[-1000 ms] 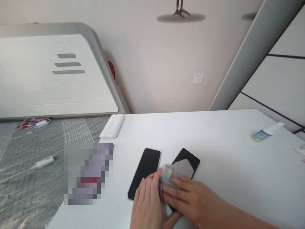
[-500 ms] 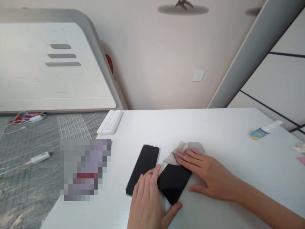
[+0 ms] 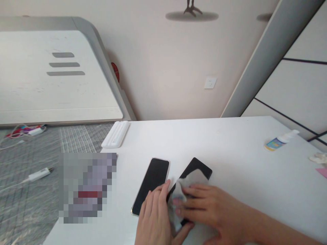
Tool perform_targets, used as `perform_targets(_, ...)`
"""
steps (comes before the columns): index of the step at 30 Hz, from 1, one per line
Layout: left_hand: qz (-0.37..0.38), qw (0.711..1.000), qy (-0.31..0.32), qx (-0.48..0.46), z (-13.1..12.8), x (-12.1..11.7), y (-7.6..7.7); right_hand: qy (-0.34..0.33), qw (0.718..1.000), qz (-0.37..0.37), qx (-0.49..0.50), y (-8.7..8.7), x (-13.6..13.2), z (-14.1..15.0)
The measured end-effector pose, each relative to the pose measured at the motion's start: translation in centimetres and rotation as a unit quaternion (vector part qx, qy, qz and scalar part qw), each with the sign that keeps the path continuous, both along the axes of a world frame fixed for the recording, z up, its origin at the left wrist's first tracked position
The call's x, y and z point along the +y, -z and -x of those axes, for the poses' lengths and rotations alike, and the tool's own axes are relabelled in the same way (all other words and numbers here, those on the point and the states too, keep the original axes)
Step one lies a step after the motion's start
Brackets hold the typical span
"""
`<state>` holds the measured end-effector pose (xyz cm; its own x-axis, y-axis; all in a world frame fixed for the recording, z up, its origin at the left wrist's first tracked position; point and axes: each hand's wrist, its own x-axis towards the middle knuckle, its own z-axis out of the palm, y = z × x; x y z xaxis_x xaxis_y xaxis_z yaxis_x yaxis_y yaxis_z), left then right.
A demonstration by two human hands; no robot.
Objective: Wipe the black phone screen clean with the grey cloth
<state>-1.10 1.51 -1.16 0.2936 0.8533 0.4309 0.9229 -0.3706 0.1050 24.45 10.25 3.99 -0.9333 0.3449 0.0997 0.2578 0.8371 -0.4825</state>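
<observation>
Two black phones lie side by side on the white table [image 3: 230,143], screens up. My right hand [image 3: 204,207] lies with fingers flat on a grey cloth [image 3: 187,185], pressing it onto the right phone [image 3: 198,168] over its near half. My left hand [image 3: 155,214] rests fingers together between the phones, its fingertips over the near end of the left phone [image 3: 152,183] and its thumb under the right phone's near end.
A small spray bottle [image 3: 279,140] lies near the table's right edge, with white and pink bits beyond it. A white ribbed bar [image 3: 115,134] sits at the far left corner. Left of the table are a grey mat, cables and a blurred patch.
My right hand has drawn the cloth back from the phone's far end to its near half. The left hand has stayed in place.
</observation>
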Motion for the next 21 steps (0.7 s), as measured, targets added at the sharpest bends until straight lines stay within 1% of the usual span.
perform_targets(3, -0.005, 1.000, -0.008, 0.005, -0.2, 0.1, -0.2, 0.110, 0.993, -0.031, -0.019, 0.8, 0.1, 0.0)
perform_targets(4, -0.006, 1.000, -0.007, 0.004, -0.2, 0.1, -0.2, 0.112, 0.993, -0.032, -0.020, 1.0, -0.1, 0.1)
perform_targets(6, -0.009, 1.000, -0.001, -0.003, -0.2, 0.0, -0.3, 0.025, 0.999, -0.012, -0.019, 1.2, -0.7, 0.3)
perform_targets(7, -0.012, 1.000, 0.001, -0.005, -0.2, 0.0, -0.3, -0.006, 1.000, -0.002, -0.018, 1.3, -0.9, 0.4)
perform_targets(8, -0.014, 1.000, 0.001, -0.006, -0.2, 0.0, -0.2, -0.013, 1.000, 0.000, -0.019, 1.3, -0.9, 0.3)
perform_targets(9, -0.011, 1.000, -0.003, -0.004, -0.1, 0.0, -0.2, 0.010, 1.000, -0.006, -0.020, 1.3, -0.9, 0.2)
perform_targets(11, -0.002, 1.000, -0.010, -0.002, -0.1, 0.1, -0.1, 0.088, 0.995, -0.030, -0.025, 1.4, -0.8, 0.0)
perform_targets(12, 0.002, 1.000, -0.010, -0.004, 0.0, 0.1, 0.0, 0.107, 0.993, -0.039, -0.028, 1.5, -0.8, 0.0)
perform_targets(13, 0.008, 1.000, -0.007, -0.009, 0.0, 0.2, 0.0, 0.103, 0.993, -0.045, -0.025, 1.6, -0.9, 0.1)
perform_targets(16, 0.001, 1.000, 0.009, -0.027, 0.0, 0.2, 0.1, 0.009, 0.999, -0.035, -0.001, 1.8, -1.4, 0.4)
perform_targets(17, -0.002, 1.000, 0.010, -0.028, 0.1, 0.2, 0.2, 0.000, 1.000, -0.029, 0.001, 1.7, -1.4, 0.4)
perform_targets(18, -0.003, 1.000, 0.006, -0.026, 0.1, 0.1, 0.2, 0.018, 0.999, -0.026, -0.003, 1.7, -1.3, 0.3)
perform_targets(20, 0.000, 1.000, -0.006, -0.015, 0.1, 0.0, 0.3, 0.090, 0.995, -0.028, -0.020, 1.5, -1.1, 0.1)
perform_targets(21, 0.002, 1.000, -0.009, -0.011, 0.2, 0.0, 0.3, 0.114, 0.993, -0.032, -0.027, 1.5, -1.0, 0.1)
